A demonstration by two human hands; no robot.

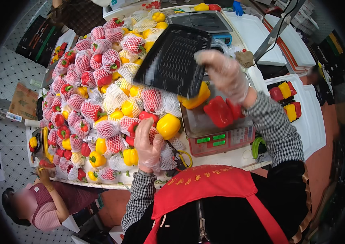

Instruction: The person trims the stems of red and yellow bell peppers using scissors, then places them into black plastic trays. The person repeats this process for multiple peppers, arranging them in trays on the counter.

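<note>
My right hand, in a clear plastic glove, grips the edge of a black plastic tray. The tray is tilted and slightly blurred above the peppers. Below it, a yellow bell pepper and red bell peppers lie on the metal pan of a digital scale with lit green displays. My left hand, gloved likewise, rests among the peppers with thumb and fingers apart. Its fingertips are at a red bell pepper. Right beside it sits a large yellow bell pepper.
Red and yellow peppers in foam nets are heaped across the table. Scissors with yellow handles lie near its front edge. Packed pepper trays sit in a white foam box at right. Another person works at lower left.
</note>
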